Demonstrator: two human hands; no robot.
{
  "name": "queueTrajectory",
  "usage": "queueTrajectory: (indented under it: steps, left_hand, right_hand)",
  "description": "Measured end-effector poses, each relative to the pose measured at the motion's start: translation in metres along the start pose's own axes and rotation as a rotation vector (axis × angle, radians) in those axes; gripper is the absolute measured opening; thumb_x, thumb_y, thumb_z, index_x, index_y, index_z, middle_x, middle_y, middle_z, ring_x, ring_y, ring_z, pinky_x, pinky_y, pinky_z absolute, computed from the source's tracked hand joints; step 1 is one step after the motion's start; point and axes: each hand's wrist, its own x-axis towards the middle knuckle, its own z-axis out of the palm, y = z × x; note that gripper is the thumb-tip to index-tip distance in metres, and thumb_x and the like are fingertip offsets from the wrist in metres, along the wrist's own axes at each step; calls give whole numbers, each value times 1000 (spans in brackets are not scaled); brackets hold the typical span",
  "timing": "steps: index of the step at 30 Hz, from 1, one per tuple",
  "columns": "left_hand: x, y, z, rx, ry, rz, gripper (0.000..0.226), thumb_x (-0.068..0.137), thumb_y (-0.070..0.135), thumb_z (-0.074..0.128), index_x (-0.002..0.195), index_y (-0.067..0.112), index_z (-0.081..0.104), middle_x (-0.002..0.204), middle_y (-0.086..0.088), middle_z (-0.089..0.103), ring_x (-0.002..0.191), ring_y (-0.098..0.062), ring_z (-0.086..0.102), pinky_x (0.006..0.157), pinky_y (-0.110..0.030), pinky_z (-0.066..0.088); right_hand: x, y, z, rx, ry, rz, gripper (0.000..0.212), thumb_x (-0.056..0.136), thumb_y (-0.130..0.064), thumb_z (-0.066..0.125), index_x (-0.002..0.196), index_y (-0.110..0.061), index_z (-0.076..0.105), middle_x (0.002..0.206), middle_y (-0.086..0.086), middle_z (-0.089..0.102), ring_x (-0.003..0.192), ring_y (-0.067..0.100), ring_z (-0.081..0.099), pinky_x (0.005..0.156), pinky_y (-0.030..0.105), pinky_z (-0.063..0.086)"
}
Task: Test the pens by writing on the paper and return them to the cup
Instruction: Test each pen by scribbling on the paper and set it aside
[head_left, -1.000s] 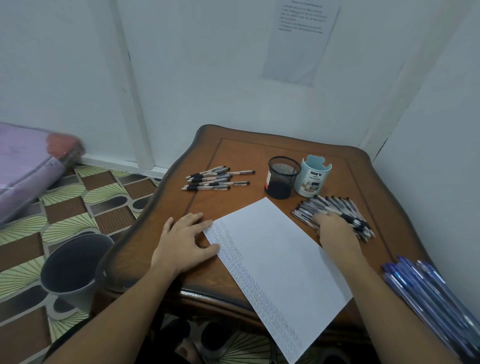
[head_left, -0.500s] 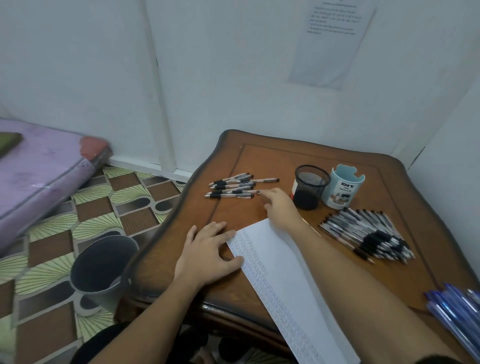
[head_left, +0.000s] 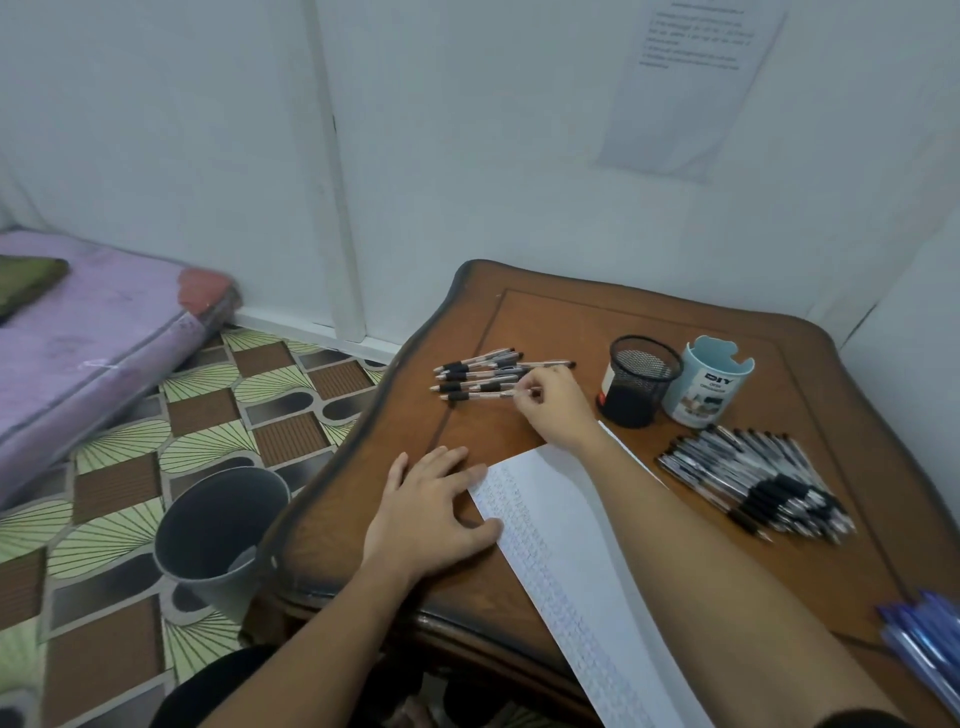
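brown table (head_left: 561, 322) — right grip (head_left: 558, 408) hides the pen row (head_left: 475, 373) ends, pinch unclear.

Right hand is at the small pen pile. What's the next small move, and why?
Probably lift the nearest pen clear of the small pile: the right hand seems to pinch its end, and the left hand steadies the paper for a test stroke.

We see a brown wooden counter (head_left: 571, 322) bearing a few pens (head_left: 478, 376) far left, a black mesh cup (head_left: 641, 382) just beside a pale blue cup (head_left: 706, 384), a pen pile (head_left: 758, 478), a written-on paper sheet (head_left: 561, 519), and blue pens (head_left: 930, 639) at the near right.
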Motion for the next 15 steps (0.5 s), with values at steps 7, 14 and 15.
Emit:
queueTrajectory:
  steps: [7, 14, 15]
  left_hand:
    - [-1, 1, -2, 8, -11, -6, 77, 70, 76, 42, 140, 44, 44, 156, 18, 27, 146, -3, 12, 118, -40, -6]
    - [0, 0, -1, 8, -17, 2, 85, 64, 81, 34, 140, 44, 44, 156, 17, 28, 146, -4, 14, 118, -42, -4]
    - [0, 0, 0, 2, -9, 3, 86, 63, 82, 33, 140, 44, 45, 155, 17, 28, 146, -4, 14, 119, -42, -4]
  right_hand:
    - [-45, -16, -45, 1146, 199, 208, 11, 106, -26, 42, 101, -21, 51, 91, 2, 72, 88, 21, 69, 79, 37, 54]
    - [-87, -18, -58, 1047, 144, 185, 14, 98, -43, 50, 104, -31, 53, 61, -2, 34, 46, 9, 21, 40, 19, 19]
    - [-92, -17, -59, 1039, 135, 174, 17, 94, -42, 55, 101, -27, 51, 59, -3, 32, 46, 9, 20, 40, 19, 18]
